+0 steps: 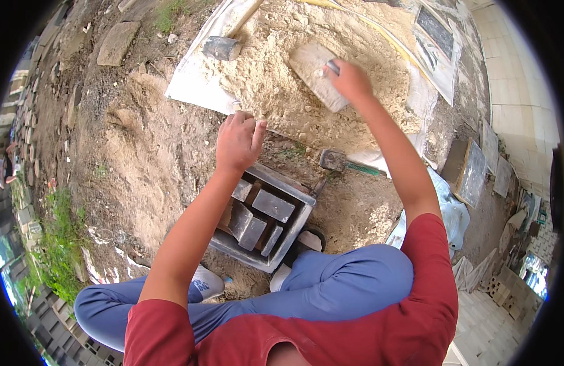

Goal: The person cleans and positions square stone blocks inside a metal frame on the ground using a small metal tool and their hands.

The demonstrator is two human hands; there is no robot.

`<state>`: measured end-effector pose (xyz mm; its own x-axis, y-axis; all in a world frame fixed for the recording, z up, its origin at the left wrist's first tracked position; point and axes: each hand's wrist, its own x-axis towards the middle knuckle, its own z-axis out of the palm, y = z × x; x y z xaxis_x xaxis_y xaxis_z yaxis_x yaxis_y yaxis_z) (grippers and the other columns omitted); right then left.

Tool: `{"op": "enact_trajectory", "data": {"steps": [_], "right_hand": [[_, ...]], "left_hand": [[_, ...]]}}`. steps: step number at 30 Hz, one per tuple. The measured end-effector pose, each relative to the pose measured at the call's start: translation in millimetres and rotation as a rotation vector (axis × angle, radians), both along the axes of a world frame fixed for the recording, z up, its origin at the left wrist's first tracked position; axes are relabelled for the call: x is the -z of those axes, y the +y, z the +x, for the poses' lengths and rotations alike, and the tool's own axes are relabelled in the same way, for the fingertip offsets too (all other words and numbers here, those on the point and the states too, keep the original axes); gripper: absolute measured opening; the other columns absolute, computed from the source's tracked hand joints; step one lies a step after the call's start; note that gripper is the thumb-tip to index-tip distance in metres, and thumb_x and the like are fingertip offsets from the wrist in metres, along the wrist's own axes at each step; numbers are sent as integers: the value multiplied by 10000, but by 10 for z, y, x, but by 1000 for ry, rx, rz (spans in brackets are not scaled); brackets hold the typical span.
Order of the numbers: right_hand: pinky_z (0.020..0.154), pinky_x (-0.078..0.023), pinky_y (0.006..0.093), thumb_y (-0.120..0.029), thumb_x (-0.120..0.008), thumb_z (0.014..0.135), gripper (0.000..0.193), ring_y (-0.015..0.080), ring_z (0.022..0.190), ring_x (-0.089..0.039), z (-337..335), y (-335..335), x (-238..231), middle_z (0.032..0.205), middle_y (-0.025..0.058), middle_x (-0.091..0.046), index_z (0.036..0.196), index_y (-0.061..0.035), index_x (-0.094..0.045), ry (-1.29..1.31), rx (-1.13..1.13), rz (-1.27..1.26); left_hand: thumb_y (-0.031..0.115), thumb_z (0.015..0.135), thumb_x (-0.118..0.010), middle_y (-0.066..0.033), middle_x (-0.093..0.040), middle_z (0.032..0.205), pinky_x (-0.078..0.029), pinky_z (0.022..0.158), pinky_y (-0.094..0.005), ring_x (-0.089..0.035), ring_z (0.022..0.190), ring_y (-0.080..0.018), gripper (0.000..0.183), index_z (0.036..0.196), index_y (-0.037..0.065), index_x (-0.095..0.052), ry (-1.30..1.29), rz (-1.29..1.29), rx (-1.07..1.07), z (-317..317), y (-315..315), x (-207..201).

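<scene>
My right hand (pixel 351 82) grips the handle of a flat, sand-coated float (pixel 315 73), which lies over a mound of pale sandy mix (pixel 270 67). My left hand (pixel 239 141) is near the close edge of the white sheet (pixel 199 91) under the mound. Its fingers are curled, and what they hold, if anything, is hidden. Between my legs and the mound sits a dark metal block mould (pixel 288 247). Several rectangular grey cores (pixel 274 206) stand inside it, and my left forearm covers part of its left side.
A mallet-like tool (pixel 332 160) with a green handle lies between mould and mound. A dark cylinder (pixel 221 48) rests on the sheet's left part. Flat boards (pixel 471 174) lean at the right, near a pale blue sack (pixel 448 207). Flat stone (pixel 118 44) and grass lie left.
</scene>
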<state>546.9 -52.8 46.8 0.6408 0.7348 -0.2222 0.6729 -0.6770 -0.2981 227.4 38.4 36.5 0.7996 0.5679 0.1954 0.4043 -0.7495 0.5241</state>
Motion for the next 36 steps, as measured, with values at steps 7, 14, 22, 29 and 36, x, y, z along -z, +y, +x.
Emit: {"op": "enact_trajectory", "data": {"steps": [7, 14, 22, 29, 36], "right_hand": [[734, -530, 453, -437, -623, 986, 348, 361, 829, -692, -223, -551, -308, 896, 151, -709, 1064, -105, -692, 18, -57, 134], [788, -551, 412, -452, -696, 921, 384, 353, 907, -718, -385, -1383, -930, 986, 147, -754, 1158, -154, -752, -31, 72, 16], [765, -562, 430, -454, -687, 928, 367, 352, 860, -721, -381, -1067, -257, 934, 120, -753, 1150, -167, -743, -75, 67, 35], [654, -539, 398, -484, -648, 971, 373, 329, 727, -703, -80, 85, 395, 839, 122, -745, 1139, -167, -748, -46, 39, 240], [634, -552, 371, -543, -669, 945, 459, 244, 738, -728, -122, -165, 367, 892, 85, -770, 1194, -168, -751, -43, 69, 345]], "left_hand": [[318, 1062, -473, -152, -669, 1078, -478, 903, -485, -605, 1016, -386, 413, 898, 9, -694, -13, -47, 13, -79, 53, 2], [364, 1027, -544, -165, -642, 1044, -468, 881, -489, -598, 1007, -371, 428, 821, 9, -663, -95, -91, 29, -56, 58, 21], [347, 1059, -488, -163, -653, 1098, -461, 917, -475, -593, 1018, -374, 413, 941, 4, -684, 25, -80, 45, -40, 70, -34], [362, 1050, -492, -150, -658, 1080, -453, 928, -473, -595, 1023, -365, 421, 923, 13, -691, 22, -70, 18, -37, 59, 45], [361, 1038, -508, -132, -653, 1050, -453, 905, -472, -591, 999, -351, 405, 892, 28, -688, -50, -62, 11, -39, 62, 35]]}}
